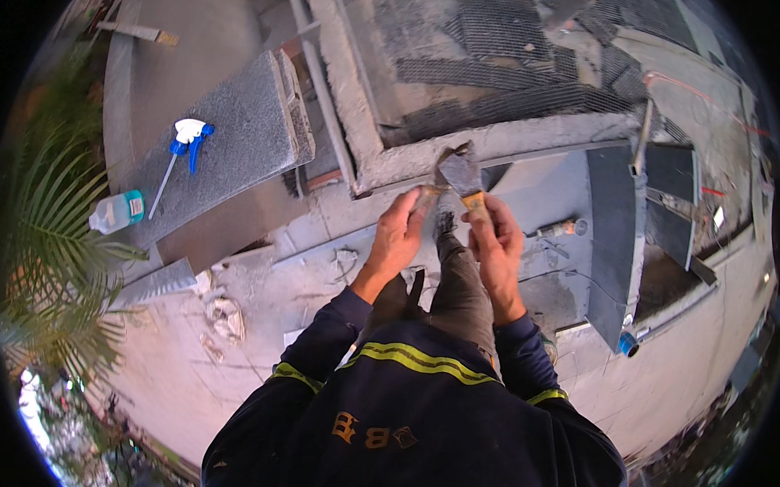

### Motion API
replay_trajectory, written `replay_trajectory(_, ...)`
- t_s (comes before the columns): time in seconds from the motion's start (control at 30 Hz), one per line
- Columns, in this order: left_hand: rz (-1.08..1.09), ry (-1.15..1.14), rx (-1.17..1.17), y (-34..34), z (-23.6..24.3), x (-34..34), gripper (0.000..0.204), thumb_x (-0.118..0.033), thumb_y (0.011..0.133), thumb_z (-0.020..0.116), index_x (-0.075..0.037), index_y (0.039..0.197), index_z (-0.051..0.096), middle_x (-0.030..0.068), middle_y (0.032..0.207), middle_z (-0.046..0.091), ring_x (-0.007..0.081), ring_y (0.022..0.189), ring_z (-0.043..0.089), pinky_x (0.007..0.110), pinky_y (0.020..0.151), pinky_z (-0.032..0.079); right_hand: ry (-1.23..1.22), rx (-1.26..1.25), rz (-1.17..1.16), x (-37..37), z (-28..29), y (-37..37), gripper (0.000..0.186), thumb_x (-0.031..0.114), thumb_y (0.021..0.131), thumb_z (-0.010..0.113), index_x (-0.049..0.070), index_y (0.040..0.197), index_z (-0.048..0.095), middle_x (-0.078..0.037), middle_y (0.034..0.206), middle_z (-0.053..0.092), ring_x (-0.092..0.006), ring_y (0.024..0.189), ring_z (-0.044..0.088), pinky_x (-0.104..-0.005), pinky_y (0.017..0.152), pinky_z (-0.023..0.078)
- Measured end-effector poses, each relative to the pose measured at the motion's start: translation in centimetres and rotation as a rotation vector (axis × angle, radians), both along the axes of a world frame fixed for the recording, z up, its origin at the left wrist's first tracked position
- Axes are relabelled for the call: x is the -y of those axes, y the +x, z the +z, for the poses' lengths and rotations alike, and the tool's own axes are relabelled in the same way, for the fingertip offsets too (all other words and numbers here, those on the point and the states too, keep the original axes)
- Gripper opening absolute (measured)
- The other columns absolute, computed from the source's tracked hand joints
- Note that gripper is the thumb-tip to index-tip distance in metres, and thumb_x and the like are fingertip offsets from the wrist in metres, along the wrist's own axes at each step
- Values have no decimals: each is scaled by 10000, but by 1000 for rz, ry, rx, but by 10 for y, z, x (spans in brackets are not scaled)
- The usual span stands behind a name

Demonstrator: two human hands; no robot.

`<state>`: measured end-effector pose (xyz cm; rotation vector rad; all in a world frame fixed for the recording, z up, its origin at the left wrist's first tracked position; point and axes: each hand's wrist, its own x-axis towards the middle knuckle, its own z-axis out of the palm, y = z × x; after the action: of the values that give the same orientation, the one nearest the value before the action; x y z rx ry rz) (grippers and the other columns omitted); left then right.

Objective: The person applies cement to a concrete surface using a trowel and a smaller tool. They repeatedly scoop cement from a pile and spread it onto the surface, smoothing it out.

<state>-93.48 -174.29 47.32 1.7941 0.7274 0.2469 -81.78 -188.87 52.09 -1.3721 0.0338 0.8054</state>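
Note:
In front of my body, both hands are raised close together over a concrete ledge (498, 139). My right hand (497, 244) is closed round the yellowish handle of a putty knife (461, 167), whose wide, dirty grey blade points away from me. My left hand (393, 243) pinches the handle of a second scraper (424, 198). The blade of that one meets or lies behind the putty knife's blade; I cannot tell whether they touch. Grey residue coats both tools.
On a grey stone slab (231, 120) at the left lies a white and blue spray nozzle (194, 135). Beside it is a clear bottle (118, 212) of bluish liquid. Palm leaves (58, 203) hang further left. A power tool (566, 229) lies at right, near upright dark panels (611, 236).

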Motion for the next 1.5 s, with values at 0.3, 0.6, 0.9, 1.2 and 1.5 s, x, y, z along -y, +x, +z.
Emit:
replay_trajectory(0.3,231,28,-399,-119,-73,19,312,-69,994,598,-13,1301,607,267,1225,671,449,1125,656,462,953,530,-109,-89,246,-41,-139,8,362,241,1065,569,33,1357,617,-28,1020,669,-69,741,520,-231,651,447)
replay_trajectory(0.6,338,-58,-689,-225,-115,5,354,-170,1010,599,-7,1325,610,269,1209,689,462,1112,661,481,937,527,-390,321,466,-178,-366,-86,343,203,1028,474,55,1285,645,-278,1164,689,-464,1106,650,-473,947,521)
replay_trajectory(0.9,412,-134,-667,-295,-151,-5,389,-138,1002,654,25,1351,598,193,1129,728,260,956,677,364,878,542,-542,508,501,-237,-420,-133,315,187,975,507,36,1199,670,-245,1080,715,-478,1048,642,-519,923,522)
replay_trajectory(1.2,459,-306,-579,-301,-144,-29,383,-180,1042,591,1,1380,599,90,1073,723,149,828,642,304,681,513,-615,957,831,-294,-479,-141,228,176,887,547,37,882,728,-211,938,718,-413,866,678,-498,777,494)
replay_trajectory(1.5,401,-337,-751,-306,-130,-41,400,-191,1042,590,-13,1400,583,83,1149,744,134,828,637,290,701,522,-874,751,978,-345,-474,-135,284,230,925,582,33,882,782,-154,964,770,-338,845,735,-523,715,464)
